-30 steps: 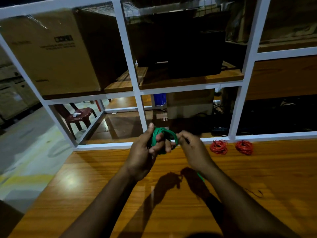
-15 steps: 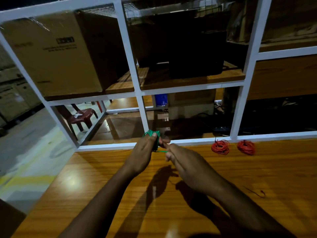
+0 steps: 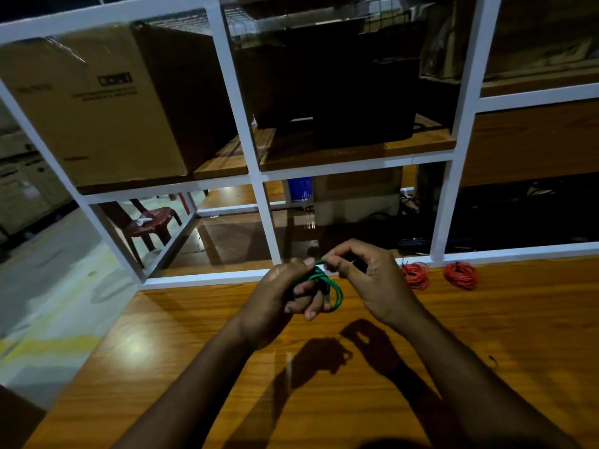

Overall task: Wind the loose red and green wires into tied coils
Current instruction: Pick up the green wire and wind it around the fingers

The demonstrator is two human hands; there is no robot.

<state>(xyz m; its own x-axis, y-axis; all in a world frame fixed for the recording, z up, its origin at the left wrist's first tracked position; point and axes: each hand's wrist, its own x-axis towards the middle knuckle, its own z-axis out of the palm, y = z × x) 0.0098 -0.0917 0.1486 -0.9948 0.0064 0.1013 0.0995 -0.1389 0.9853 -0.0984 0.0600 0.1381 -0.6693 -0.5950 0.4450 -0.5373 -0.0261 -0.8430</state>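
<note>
A small coil of green wire (image 3: 334, 291) hangs above the wooden table, looped around the curled fingers of my left hand (image 3: 282, 296). My right hand (image 3: 366, 280) is just to its right, and its thumb and fingers pinch the green wire's end at the top of the coil. Two wound red wire coils lie on the table at the back right, one (image 3: 416, 274) nearer the hands and one (image 3: 461, 275) farther right. Part of the green coil is hidden behind my left fingers.
The wooden table (image 3: 162, 351) ends on the left above a grey floor. A white metal shelf frame (image 3: 269, 228) rises along the table's back edge, with a cardboard box (image 3: 97, 105) and dark boxes on its shelves. A small dark scrap (image 3: 492, 359) lies at the right.
Both hands have drawn back toward me and lower. My right hand has lifted from beside the left hand to the top of the coil, and the coil's loops now show below my left fingers.
</note>
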